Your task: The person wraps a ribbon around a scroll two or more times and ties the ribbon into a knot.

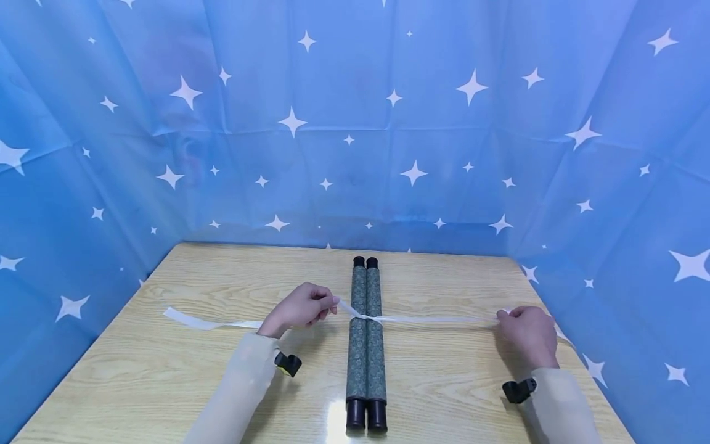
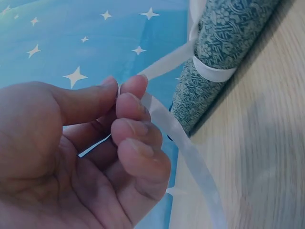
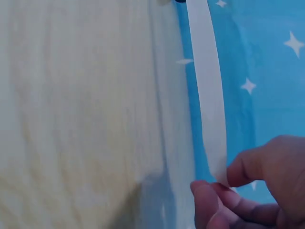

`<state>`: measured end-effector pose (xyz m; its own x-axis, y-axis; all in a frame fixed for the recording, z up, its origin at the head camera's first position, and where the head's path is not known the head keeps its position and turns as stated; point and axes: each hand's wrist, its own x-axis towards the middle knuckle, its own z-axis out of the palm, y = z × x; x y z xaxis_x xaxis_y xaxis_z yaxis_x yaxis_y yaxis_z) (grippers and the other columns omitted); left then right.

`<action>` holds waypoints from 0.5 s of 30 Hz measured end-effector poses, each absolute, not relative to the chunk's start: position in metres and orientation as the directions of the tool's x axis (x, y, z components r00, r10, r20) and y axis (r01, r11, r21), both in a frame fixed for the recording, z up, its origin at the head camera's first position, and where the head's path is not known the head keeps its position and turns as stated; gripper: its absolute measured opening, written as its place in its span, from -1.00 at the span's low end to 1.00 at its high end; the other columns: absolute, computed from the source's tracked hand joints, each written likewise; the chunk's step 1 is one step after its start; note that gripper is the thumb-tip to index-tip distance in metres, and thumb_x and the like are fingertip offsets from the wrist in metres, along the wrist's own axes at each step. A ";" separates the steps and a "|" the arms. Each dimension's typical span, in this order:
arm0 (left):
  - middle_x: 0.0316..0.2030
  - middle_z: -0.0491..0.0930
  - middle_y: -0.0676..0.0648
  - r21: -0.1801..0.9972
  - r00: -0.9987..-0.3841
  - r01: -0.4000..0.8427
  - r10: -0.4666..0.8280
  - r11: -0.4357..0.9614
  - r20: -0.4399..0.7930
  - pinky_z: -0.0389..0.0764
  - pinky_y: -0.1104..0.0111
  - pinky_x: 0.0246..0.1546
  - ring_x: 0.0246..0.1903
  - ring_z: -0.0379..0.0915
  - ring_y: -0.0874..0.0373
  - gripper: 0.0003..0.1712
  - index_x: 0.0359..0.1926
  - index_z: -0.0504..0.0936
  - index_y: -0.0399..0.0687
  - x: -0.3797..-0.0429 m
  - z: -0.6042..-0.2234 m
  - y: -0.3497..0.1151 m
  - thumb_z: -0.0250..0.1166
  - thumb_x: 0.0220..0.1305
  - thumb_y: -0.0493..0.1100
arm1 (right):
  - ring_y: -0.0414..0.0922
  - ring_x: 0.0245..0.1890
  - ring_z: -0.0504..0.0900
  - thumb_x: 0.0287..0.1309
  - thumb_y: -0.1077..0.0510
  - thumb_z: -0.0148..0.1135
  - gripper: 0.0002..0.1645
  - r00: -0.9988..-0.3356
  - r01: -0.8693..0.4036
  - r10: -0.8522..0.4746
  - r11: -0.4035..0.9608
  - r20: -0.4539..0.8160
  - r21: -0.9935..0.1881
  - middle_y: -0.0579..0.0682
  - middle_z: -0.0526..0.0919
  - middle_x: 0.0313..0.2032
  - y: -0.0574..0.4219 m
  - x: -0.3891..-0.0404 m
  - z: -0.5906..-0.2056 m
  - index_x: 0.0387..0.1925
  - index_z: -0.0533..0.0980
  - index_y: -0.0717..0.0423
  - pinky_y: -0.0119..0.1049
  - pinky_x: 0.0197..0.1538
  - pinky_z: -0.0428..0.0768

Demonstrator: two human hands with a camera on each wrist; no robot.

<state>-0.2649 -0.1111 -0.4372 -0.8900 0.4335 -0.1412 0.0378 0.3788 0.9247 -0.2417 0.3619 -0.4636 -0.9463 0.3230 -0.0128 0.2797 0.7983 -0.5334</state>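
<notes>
A scroll [image 1: 366, 357] with two green patterned rolls and dark end knobs lies lengthwise on the table. White ribbon [image 1: 432, 319] wraps its middle and crosses over itself on top. Just left of the scroll, my left hand [image 1: 305, 305] pinches the ribbon between thumb and forefinger; in the left wrist view the loose tail [image 2: 190, 157] hangs down past the fingers. Out at the right, my right hand [image 1: 529, 333] pinches the other length near its end, which runs fairly straight from the scroll. The right wrist view shows that ribbon [image 3: 209, 86] running into the thumb and fingertips.
The wood-grained table [image 1: 138, 370] carries the scroll. On its left side lies the ribbon's free end [image 1: 188, 319], partly behind the left wrist. A blue star-patterned curtain [image 1: 355, 154] surrounds the back and both sides. Small black cameras [image 1: 518, 390] sit on both wrists.
</notes>
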 end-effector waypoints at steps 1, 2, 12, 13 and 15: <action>-0.64 0.40 0.02 0.927 -0.890 0.034 0.434 0.374 -0.143 0.14 0.41 -0.72 -0.76 0.07 0.22 -0.63 -0.31 0.70 -0.14 -0.265 -0.437 -0.111 0.09 0.60 -0.09 | -0.06 -0.60 0.40 0.38 -0.10 0.06 -0.47 -0.939 0.293 0.344 0.790 -0.007 -0.539 -0.09 0.44 -0.73 0.364 -0.243 -0.463 -0.67 0.51 0.06 -0.22 -0.46 0.28; -0.64 0.40 0.02 0.929 -0.889 0.030 0.434 0.370 -0.144 0.13 0.41 -0.72 -0.76 0.07 0.22 -0.63 -0.31 0.70 -0.15 -0.265 -0.437 -0.111 0.09 0.60 -0.09 | -0.06 -0.58 0.42 0.38 -0.11 0.06 -0.47 -0.934 0.299 0.357 0.782 -0.001 -0.547 -0.09 0.48 -0.71 0.366 -0.245 -0.462 -0.64 0.55 0.09 -0.22 -0.45 0.29; -0.62 0.42 -0.01 0.927 -0.885 0.067 0.451 0.370 -0.116 0.17 0.41 -0.68 -0.73 0.11 0.23 -0.61 -0.33 0.68 -0.17 -0.265 -0.435 -0.108 0.05 0.62 -0.11 | -0.17 -0.43 0.63 0.35 -0.05 0.08 -0.52 -0.888 0.316 0.456 0.692 0.055 -0.649 -0.04 0.78 -0.49 0.383 -0.262 -0.450 -0.03 0.59 0.29 -0.33 -0.43 0.46; -0.62 0.42 -0.01 0.927 -0.885 0.066 0.450 0.369 -0.116 0.17 0.41 -0.68 -0.73 0.10 0.22 -0.60 -0.33 0.68 -0.17 -0.265 -0.435 -0.108 0.05 0.62 -0.12 | -0.22 -0.45 0.61 0.34 -0.03 0.09 -0.53 -0.890 0.295 0.450 0.692 0.074 -0.660 -0.02 0.79 -0.46 0.382 -0.264 -0.449 -0.01 0.58 0.30 -0.35 -0.43 0.46; -0.61 0.42 -0.03 0.930 -0.886 0.066 0.451 0.363 -0.113 0.16 0.41 -0.68 -0.73 0.10 0.22 -0.60 -0.32 0.67 -0.18 -0.264 -0.433 -0.106 0.04 0.62 -0.12 | -0.31 -0.48 0.57 0.35 0.01 0.09 -0.55 -0.903 0.243 0.414 0.708 0.111 -0.663 0.05 0.78 -0.37 0.379 -0.267 -0.447 0.00 0.58 0.31 -0.39 -0.45 0.48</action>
<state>-0.2641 -0.1062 -0.4331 -0.8855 0.4507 -0.1127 0.0662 0.3626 0.9296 -0.2674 0.3792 -0.4467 -0.9035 0.4140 0.1109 0.2432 0.7082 -0.6628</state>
